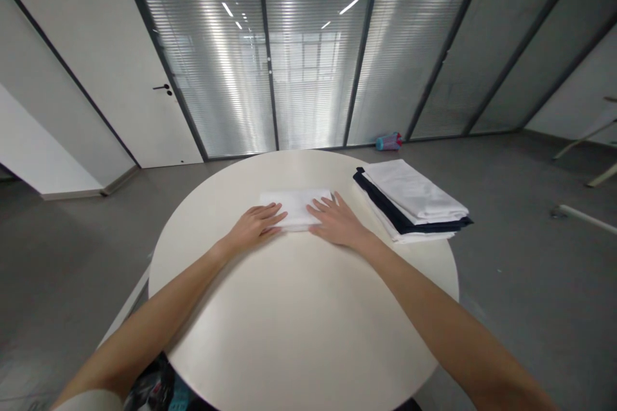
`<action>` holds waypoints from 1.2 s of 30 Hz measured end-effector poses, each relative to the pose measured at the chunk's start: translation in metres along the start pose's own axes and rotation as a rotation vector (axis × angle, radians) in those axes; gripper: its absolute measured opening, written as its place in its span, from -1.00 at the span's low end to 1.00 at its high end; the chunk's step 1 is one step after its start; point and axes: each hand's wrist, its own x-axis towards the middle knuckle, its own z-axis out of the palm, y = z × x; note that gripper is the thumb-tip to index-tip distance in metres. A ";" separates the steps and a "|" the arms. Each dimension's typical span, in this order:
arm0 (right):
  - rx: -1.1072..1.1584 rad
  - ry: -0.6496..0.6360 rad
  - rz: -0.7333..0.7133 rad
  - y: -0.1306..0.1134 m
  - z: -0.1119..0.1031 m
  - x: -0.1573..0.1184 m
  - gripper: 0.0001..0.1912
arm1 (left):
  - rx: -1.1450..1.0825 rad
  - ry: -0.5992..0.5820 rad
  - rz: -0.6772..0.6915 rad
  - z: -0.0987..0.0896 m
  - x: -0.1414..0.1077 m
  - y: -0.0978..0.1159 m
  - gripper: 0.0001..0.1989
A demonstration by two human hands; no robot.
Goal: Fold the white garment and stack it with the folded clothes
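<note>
A white folded cloth (296, 202) lies flat on the round white table (299, 314), forward of its middle. My left hand (258, 223) rests on the left end of the cloth, palm down with the fingers stretched out. On the right end lies my right hand (336, 221), also palm down, its fingers spread. Neither hand grips the cloth. The parts of it under my palms and fingers are hidden.
To the right on the table is a stack of folded cloths, a white cloth (414, 189) over a dark navy cloth (385, 205), with more white beneath. A blue and red object (388, 141) sits on the floor by the glass partition. Pale furniture legs (585, 218) stand at far right.
</note>
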 end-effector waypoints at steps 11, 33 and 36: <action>0.030 0.007 0.193 -0.015 0.018 0.087 -0.48 | 0.096 0.036 -0.336 0.019 0.073 0.003 -0.52; 0.314 -0.334 0.381 0.022 -0.013 0.040 -0.34 | 0.217 -0.059 0.349 -0.011 -0.003 0.040 -0.57; 0.429 -0.362 0.394 0.009 -0.015 0.030 -0.39 | 0.311 -0.048 0.495 -0.013 -0.008 0.041 -0.56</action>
